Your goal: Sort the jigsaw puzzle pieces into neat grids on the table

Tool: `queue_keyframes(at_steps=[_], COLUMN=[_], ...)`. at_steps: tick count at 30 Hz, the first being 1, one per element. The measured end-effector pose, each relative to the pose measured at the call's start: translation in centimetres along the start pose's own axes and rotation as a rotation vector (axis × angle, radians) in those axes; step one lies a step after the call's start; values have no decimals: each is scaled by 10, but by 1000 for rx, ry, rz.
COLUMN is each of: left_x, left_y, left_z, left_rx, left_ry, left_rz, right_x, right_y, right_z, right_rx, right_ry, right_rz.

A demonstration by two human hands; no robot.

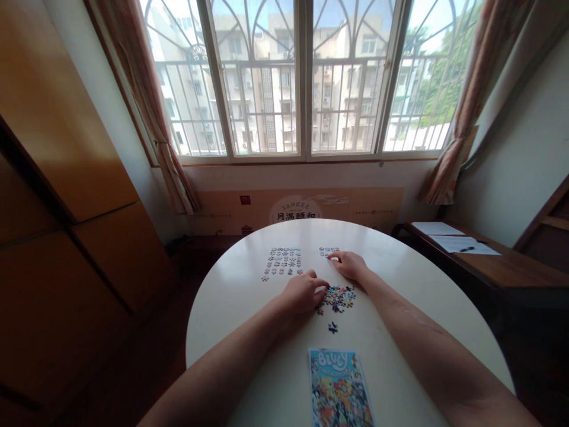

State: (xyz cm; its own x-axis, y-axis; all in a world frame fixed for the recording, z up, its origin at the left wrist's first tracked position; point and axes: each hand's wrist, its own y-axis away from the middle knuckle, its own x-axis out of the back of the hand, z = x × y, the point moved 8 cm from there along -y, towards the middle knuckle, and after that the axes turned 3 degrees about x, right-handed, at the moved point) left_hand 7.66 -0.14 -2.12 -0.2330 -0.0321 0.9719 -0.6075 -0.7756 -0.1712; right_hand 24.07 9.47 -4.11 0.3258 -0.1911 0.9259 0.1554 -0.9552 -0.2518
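Note:
My left hand rests at the left edge of a pile of mixed puzzle pieces, its fingers apart and touching the pile. Farther back, my right hand reaches a small group of pieces set in short rows; its index finger is on a piece at the lower edge, and whether it grips that piece is too small to tell. To the left lie several rows of spaced pieces. One dark blue piece sits in front of the pile, and nearer me is a Bluey picture card.
Everything lies on a round white table. A wooden side table with papers and a dark pen stands at the right. Tall wooden cabinets are on the left. Barred windows, curtains and a printed cardboard panel are behind.

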Motion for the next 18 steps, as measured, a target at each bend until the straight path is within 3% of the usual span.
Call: queue_keyframes(at_steps=[18], left_x=[-1], left_y=[0], left_z=[0], left_rx=[2], left_ry=[-3], left_rz=[-9], right_x=[0], right_y=[0], right_z=[0], right_rx=[0], right_ry=[4], right_rz=[-5])
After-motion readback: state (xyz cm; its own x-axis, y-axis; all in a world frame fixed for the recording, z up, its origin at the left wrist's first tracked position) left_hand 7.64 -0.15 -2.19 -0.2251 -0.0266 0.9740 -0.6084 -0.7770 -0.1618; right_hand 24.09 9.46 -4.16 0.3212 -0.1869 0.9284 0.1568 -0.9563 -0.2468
